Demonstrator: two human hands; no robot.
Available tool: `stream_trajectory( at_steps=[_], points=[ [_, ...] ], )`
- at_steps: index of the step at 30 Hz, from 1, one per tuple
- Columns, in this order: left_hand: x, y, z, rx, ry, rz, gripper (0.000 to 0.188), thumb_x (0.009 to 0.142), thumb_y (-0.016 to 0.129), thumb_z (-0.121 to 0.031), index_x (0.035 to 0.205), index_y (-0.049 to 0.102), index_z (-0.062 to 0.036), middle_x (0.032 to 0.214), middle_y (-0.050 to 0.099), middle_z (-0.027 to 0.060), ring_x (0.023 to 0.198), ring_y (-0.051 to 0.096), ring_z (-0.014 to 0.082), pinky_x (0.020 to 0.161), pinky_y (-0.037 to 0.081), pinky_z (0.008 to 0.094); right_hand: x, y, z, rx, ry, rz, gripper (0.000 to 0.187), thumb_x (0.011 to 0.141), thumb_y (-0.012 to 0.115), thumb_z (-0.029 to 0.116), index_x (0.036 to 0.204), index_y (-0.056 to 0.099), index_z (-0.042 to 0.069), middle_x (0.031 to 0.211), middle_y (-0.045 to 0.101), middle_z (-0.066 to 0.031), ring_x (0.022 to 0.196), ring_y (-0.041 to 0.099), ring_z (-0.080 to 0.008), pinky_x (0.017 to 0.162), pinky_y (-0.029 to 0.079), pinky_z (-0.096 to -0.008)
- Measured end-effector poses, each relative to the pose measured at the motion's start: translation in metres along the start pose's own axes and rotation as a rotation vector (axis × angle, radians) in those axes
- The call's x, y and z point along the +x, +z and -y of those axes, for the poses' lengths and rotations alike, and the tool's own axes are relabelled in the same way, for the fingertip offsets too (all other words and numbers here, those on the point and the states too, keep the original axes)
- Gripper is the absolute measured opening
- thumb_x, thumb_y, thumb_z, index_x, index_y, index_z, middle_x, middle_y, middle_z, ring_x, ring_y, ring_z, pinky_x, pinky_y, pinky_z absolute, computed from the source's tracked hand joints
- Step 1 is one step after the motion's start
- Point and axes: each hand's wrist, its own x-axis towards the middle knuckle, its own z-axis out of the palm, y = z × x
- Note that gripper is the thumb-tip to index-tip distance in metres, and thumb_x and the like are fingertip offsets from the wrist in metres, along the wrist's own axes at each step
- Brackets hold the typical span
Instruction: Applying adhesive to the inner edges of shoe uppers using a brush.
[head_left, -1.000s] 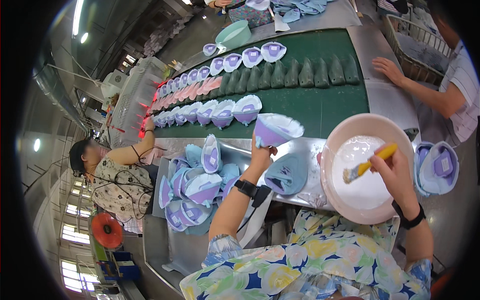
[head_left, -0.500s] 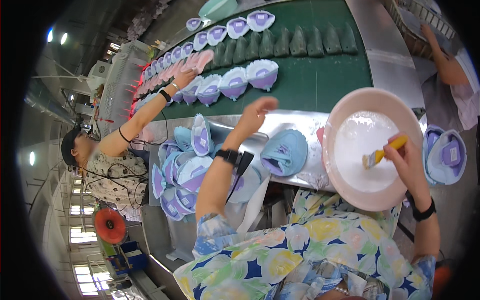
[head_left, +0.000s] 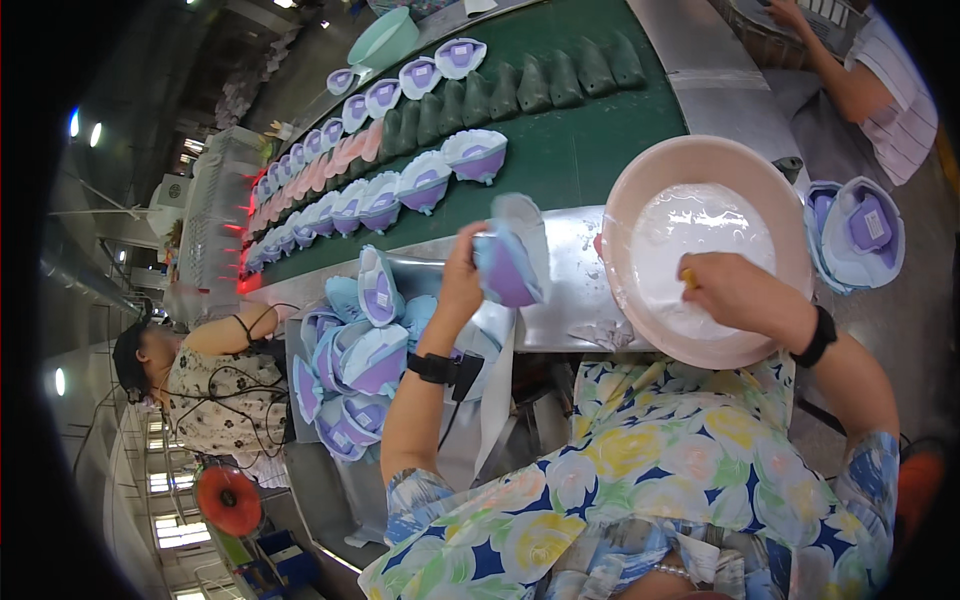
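Note:
My left hand (head_left: pixel 462 278) grips a light blue and purple shoe upper (head_left: pixel 510 268), raised and slightly blurred above the metal ledge (head_left: pixel 570 260). Over the pink basin (head_left: pixel 628 195), my right hand (head_left: pixel 738 290) is closed on a brush; only a bit of its yellow handle (head_left: pixel 688 277) shows, and the bristles are hidden below the hand. White liquid (head_left: pixel 700 225) fills the bottom of the basin. Beside my left forearm lies a heap of similar shoe uppers (head_left: pixel 372 350).
Beyond the ledge, a green conveyor belt (head_left: pixel 560 150) carries rows of shoe uppers, dark green shoe lasts (head_left: pixel 535 85) and pink pieces (head_left: pixel 350 150). More uppers (head_left: pixel 865 230) sit right of the basin. A co-worker (head_left: pixel 215 385) is at the left; another person (head_left: pixel 870 95) is far right.
My left hand has taken up the shoe upper from the metal ledge. My right hand has moved left within the basin and turned over the brush. The co-worker's arm has drawn back from the belt.

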Motion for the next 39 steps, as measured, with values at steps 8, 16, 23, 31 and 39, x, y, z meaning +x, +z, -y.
stream_trajectory(
  at_steps=[8, 16, 23, 31, 39],
  points=[
    [-0.015, 0.029, -0.017, -0.439, 0.247, 0.090, 0.072, 0.086, 0.079, -0.017, 0.147, 0.042, -0.0061, 0.137, 0.058, 0.0117, 0.124, 0.060, 0.0254, 0.104, 0.052, 0.0395, -0.013, -0.068, -0.010, 0.255, -0.155, -0.497, 0.013, 0.095, 0.061, 0.011, 0.104, 0.062, 0.001, 0.088, 0.066, -0.0101, 0.082, 0.064, -0.0211, 0.078, 0.051, -0.0319],
    [-0.027, 0.078, -0.095, -0.528, 0.329, 0.147, 0.057, 0.090, 0.074, -0.014, 0.140, 0.049, -0.0020, 0.130, 0.064, 0.0111, 0.115, 0.064, 0.0199, 0.098, 0.053, 0.0353, -0.007, -0.074, 0.002, 0.407, -0.257, -0.672, 0.019, 0.096, 0.065, 0.017, 0.105, 0.061, 0.001, 0.083, 0.067, -0.0081, 0.073, 0.063, -0.0137, 0.067, 0.049, -0.0290],
    [-0.039, 0.116, -0.099, -0.761, 0.474, -0.222, 0.055, 0.088, 0.076, -0.013, 0.137, 0.054, 0.0007, 0.126, 0.067, 0.0129, 0.113, 0.066, 0.0228, 0.096, 0.053, 0.0359, -0.021, -0.042, 0.007, 0.526, 0.019, -0.722, 0.034, 0.092, 0.072, 0.026, 0.099, 0.060, -0.004, 0.074, 0.065, -0.0093, 0.064, 0.063, -0.0157, 0.059, 0.049, -0.0290],
    [-0.037, 0.098, -0.124, 0.180, 1.075, -0.584, 0.050, 0.084, 0.076, -0.008, 0.130, 0.058, -0.0001, 0.128, 0.063, 0.0192, 0.114, 0.064, 0.0317, 0.094, 0.053, 0.0384, -0.035, -0.025, 0.022, 0.818, 0.196, -0.600, 0.039, 0.093, 0.071, 0.031, 0.101, 0.060, -0.006, 0.084, 0.069, -0.0125, 0.067, 0.068, -0.0161, 0.062, 0.053, -0.0262],
    [-0.037, 0.088, -0.120, 0.012, 0.649, -0.328, 0.046, 0.089, 0.068, -0.007, 0.133, 0.056, -0.0013, 0.129, 0.061, 0.0162, 0.120, 0.060, 0.0313, 0.101, 0.048, 0.0390, -0.050, -0.038, 0.024, 0.847, -0.105, -0.670, 0.021, 0.095, 0.069, 0.013, 0.108, 0.061, -0.001, 0.093, 0.070, -0.0102, 0.082, 0.069, -0.0138, 0.073, 0.054, -0.0247]
  ],
)
